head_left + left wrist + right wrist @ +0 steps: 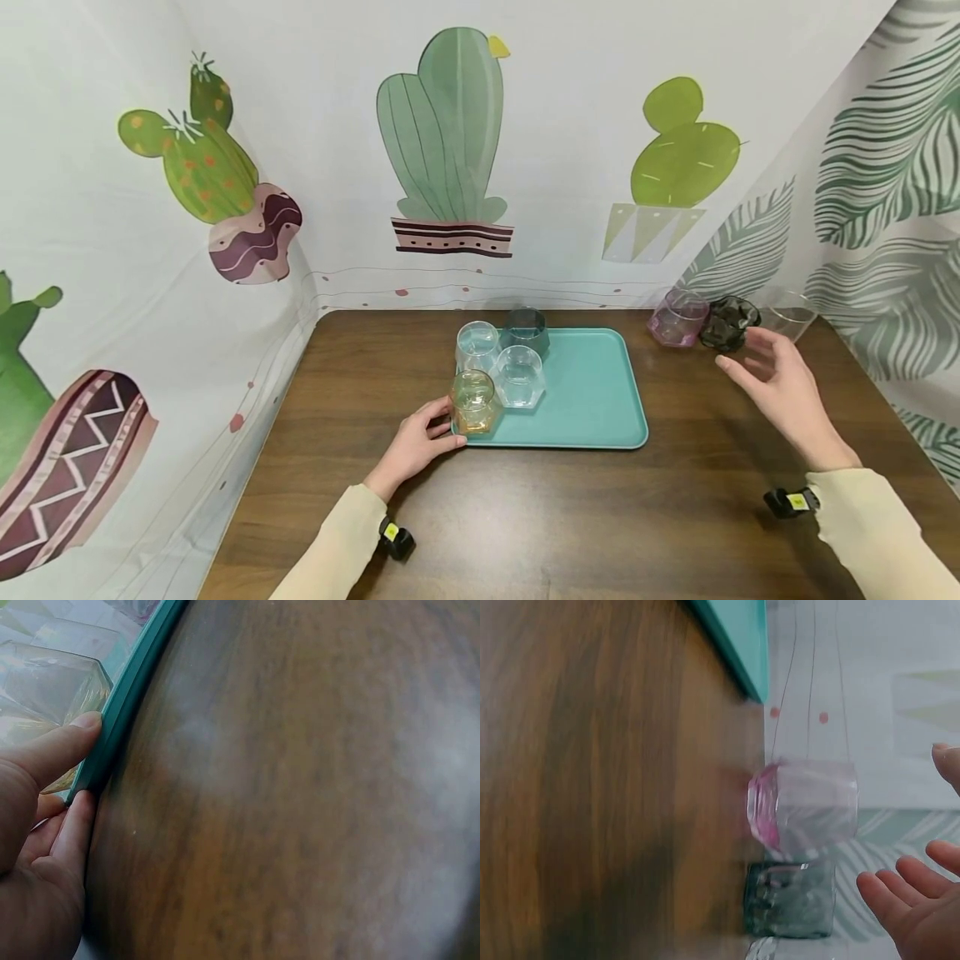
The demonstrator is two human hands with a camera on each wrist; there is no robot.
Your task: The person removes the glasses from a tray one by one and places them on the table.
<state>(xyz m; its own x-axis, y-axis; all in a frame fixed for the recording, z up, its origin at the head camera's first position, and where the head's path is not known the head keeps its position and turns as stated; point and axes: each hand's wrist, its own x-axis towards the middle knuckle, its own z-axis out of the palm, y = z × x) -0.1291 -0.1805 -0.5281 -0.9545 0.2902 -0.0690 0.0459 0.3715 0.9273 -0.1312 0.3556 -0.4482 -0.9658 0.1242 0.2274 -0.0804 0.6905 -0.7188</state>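
At the front left corner of the teal tray [588, 392], my left hand [416, 442] grips the tray's rim, right beside a yellow-tinted glass [474, 404]. The left wrist view shows the thumb [67, 746] on the rim, with other fingers against the outer side. My right hand [783, 396] is over the table at the right, fingers spread and holding nothing. Nearest to it stands a dark, wavy-sided glass [726, 325]. A pink-purple glass [677, 321] is left of the dark one, and a clear glass [791, 312] stands on its right, partly behind my fingers.
On the tray's left part also stand a light clear glass [477, 346], a dark grey-blue glass [527, 329] and a clear hexagonal-based glass [519, 379], close together. The brown wooden table [570, 525] meets a cloth backdrop [570, 167] with cactus prints at the back.
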